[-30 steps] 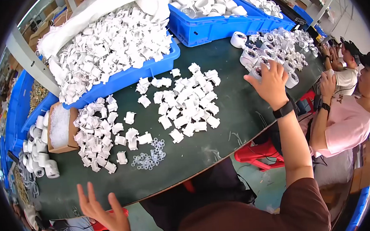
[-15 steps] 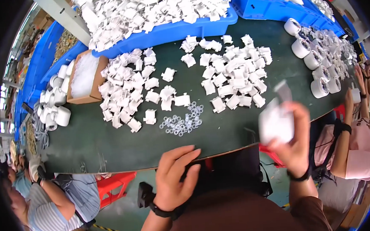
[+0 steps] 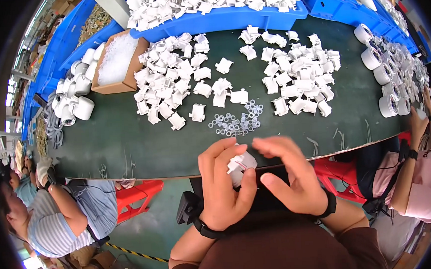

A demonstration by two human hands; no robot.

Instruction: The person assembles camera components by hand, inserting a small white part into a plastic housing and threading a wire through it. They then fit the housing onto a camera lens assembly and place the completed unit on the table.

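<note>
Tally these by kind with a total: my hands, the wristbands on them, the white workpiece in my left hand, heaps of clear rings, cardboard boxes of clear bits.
Hands (left hand, right hand): 2
Dark wristbands: 2
White workpiece: 1
Heap of clear rings: 1
Cardboard box of clear bits: 1
Total: 7

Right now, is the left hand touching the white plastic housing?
Touching: the head view shows the left hand holding the white plastic housing between thumb and fingers.

White part [image 3: 248, 160] in hand
The person's left hand [image 3: 223, 189] grips it; the right hand [image 3: 298, 181], fingers apart, is just beside. On the table [image 3: 102, 146] lie clear rings [image 3: 244, 125] and white brackets [image 3: 165, 83].
</note>
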